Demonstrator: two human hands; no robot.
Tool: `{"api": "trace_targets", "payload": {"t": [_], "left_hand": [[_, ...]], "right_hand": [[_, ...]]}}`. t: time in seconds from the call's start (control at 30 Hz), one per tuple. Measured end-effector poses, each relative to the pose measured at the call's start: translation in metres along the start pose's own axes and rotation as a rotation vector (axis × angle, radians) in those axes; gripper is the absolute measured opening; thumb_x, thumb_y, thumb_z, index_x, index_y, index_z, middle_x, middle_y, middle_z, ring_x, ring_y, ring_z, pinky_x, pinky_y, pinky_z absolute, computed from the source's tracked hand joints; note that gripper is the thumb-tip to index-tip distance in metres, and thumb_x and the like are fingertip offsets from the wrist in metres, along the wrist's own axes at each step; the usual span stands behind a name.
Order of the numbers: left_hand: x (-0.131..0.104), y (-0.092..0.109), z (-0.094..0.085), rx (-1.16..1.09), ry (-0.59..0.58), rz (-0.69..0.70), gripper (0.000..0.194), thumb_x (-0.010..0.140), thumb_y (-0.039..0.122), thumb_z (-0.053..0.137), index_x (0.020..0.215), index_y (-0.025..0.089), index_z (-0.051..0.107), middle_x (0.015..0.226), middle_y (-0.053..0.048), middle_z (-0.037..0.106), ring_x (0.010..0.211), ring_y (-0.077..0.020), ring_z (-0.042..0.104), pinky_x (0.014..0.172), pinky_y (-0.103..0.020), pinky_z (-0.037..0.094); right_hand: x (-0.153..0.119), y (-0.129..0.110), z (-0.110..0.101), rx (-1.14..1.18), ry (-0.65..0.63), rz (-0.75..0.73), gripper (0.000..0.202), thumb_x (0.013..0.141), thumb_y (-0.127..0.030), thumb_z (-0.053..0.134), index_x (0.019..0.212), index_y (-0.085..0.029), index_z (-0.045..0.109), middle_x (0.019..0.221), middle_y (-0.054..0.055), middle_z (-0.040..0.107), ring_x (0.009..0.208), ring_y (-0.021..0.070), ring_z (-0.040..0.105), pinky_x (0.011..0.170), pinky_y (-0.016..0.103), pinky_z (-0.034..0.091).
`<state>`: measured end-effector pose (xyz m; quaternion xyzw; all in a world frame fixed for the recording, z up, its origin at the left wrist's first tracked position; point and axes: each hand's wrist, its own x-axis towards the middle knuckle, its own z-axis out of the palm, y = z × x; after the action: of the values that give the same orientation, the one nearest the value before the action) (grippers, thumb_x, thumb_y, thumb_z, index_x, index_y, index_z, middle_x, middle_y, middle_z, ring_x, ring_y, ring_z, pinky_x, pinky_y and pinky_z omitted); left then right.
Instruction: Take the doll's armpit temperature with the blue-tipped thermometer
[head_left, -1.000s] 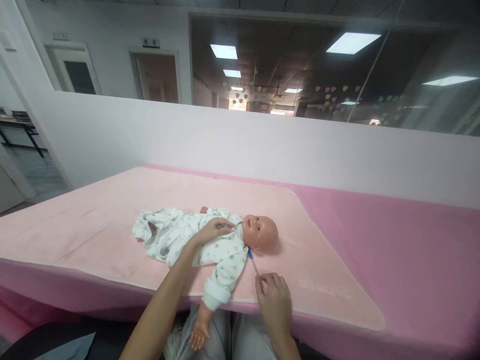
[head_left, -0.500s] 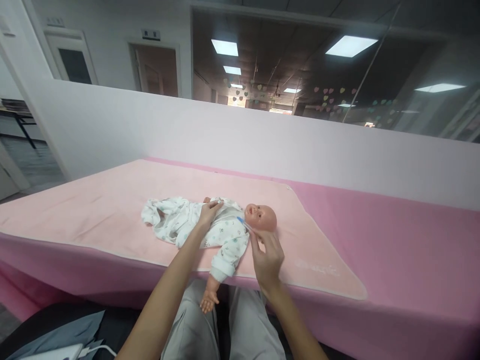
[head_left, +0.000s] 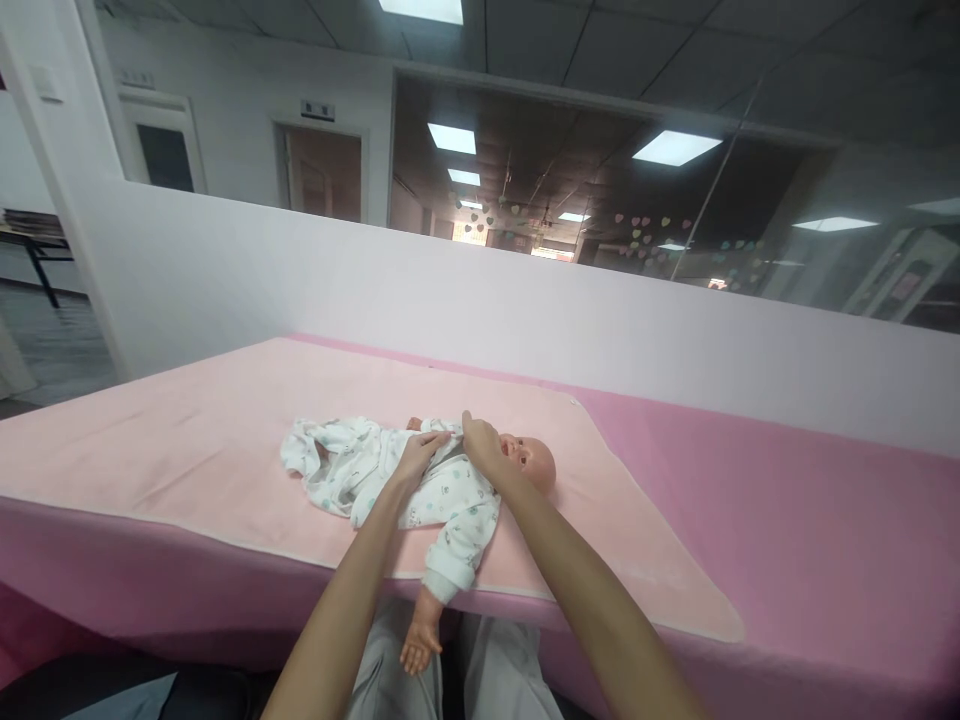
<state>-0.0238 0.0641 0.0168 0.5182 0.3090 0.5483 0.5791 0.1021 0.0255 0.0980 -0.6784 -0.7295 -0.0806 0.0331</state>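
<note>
A baby doll lies on its back with its head to the right, dressed in a white patterned romper. My left hand rests on the doll's chest, its fingers closed on the front edge of the romper. Close beside it, over the upper chest near the chin, my right hand is closed with the thumb side up. What its fingers hold is hidden, and the slim blue-ended stick from before does not show. One doll arm hangs over the near table edge above my legs.
A pale peach mat lies under the doll on a table with a pink cover. Behind it runs a low white wall with a window above. My legs are under the near edge.
My right hand has moved from beside the doll's neck, up and left across to its upper chest. The blue-ended stick it held is out of sight. My left hand stays on the chest.
</note>
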Motion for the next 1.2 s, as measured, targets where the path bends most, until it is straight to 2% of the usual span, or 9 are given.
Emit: {"api": "trace_targets", "payload": {"t": [0.27,0.47,0.57,0.7,0.87,0.93,1.03,1.13,1.2], "left_hand": [[-0.002,0.001,0.001,0.038,-0.031,0.001,0.040,0.062,0.045,0.071,0.087,0.014,0.072,0.095,-0.009,0.071,0.098,-0.0264,0.060,0.088,-0.036,0.042],[-0.001,0.002,0.002,-0.024,0.076,-0.024,0.044,0.063,0.044,0.071,0.094,0.014,0.070,0.102,-0.010,0.069,0.101,-0.0255,0.058,0.089,-0.033,0.042],[-0.004,0.001,0.002,-0.035,0.092,-0.030,0.050,0.063,0.042,0.071,0.104,0.014,0.067,0.097,-0.010,0.069,0.093,-0.0228,0.061,0.079,-0.028,0.046],[-0.005,-0.001,0.001,0.086,0.121,-0.035,0.054,0.066,0.047,0.066,0.108,0.013,0.064,0.070,-0.004,0.066,0.064,-0.0144,0.059,0.055,-0.022,0.043],[0.018,0.011,-0.012,0.419,0.099,-0.045,0.049,0.069,0.047,0.059,0.105,0.012,0.062,0.069,-0.004,0.062,0.048,-0.0096,0.052,0.045,-0.021,0.038],[0.033,0.019,-0.019,0.645,0.079,0.003,0.045,0.072,0.038,0.057,0.110,0.015,0.058,0.082,-0.007,0.064,0.059,-0.0129,0.057,0.052,-0.024,0.043],[0.058,0.024,-0.020,1.051,0.050,0.073,0.044,0.073,0.024,0.053,0.117,0.019,0.053,0.107,-0.010,0.061,0.090,-0.0197,0.059,0.074,-0.029,0.045],[0.079,0.015,-0.007,1.226,-0.020,0.095,0.043,0.070,0.018,0.056,0.113,0.022,0.056,0.121,-0.012,0.054,0.111,-0.0257,0.049,0.088,-0.036,0.038],[0.087,0.005,0.003,1.316,-0.085,0.105,0.035,0.071,0.019,0.057,0.106,0.022,0.061,0.115,-0.012,0.058,0.112,-0.0269,0.048,0.091,-0.038,0.034]], "right_hand": [[0.036,0.002,0.008,-0.088,-0.079,-0.039,0.031,0.088,-0.033,0.052,0.113,-0.016,0.051,0.113,0.007,0.055,0.095,0.0182,0.057,0.080,0.038,0.049],[0.045,0.016,0.008,-0.103,-0.107,-0.063,0.030,0.088,-0.032,0.052,0.112,-0.016,0.052,0.112,0.007,0.055,0.095,0.0179,0.057,0.080,0.038,0.049],[0.048,0.023,0.005,-0.093,-0.144,-0.066,0.030,0.087,-0.033,0.053,0.111,-0.015,0.053,0.110,0.007,0.056,0.094,0.0177,0.057,0.079,0.037,0.049],[0.050,0.031,0.004,-0.071,-0.165,-0.105,0.030,0.087,-0.033,0.053,0.112,-0.015,0.052,0.112,0.007,0.055,0.095,0.0181,0.057,0.080,0.038,0.049],[0.059,0.036,0.004,-0.046,-0.197,-0.159,0.031,0.087,-0.033,0.053,0.113,-0.016,0.052,0.112,0.007,0.055,0.095,0.0183,0.057,0.080,0.038,0.049],[0.064,0.036,0.004,-0.035,-0.210,-0.172,0.031,0.087,-0.033,0.053,0.113,-0.016,0.052,0.112,0.007,0.055,0.095,0.0182,0.057,0.079,0.038,0.049],[0.068,0.037,0.004,-0.016,-0.205,-0.182,0.031,0.087,-0.033,0.053,0.113,-0.016,0.052,0.111,0.007,0.055,0.094,0.0178,0.057,0.079,0.038,0.049],[0.064,0.040,0.006,-0.002,-0.173,-0.186,0.028,0.087,-0.032,0.053,0.109,-0.015,0.054,0.108,0.006,0.058,0.092,0.0170,0.058,0.078,0.036,0.049],[0.060,0.042,0.008,0.001,-0.151,-0.193,0.021,0.086,-0.026,0.055,0.103,-0.014,0.058,0.103,0.008,0.061,0.090,0.0176,0.060,0.076,0.032,0.049]]}}
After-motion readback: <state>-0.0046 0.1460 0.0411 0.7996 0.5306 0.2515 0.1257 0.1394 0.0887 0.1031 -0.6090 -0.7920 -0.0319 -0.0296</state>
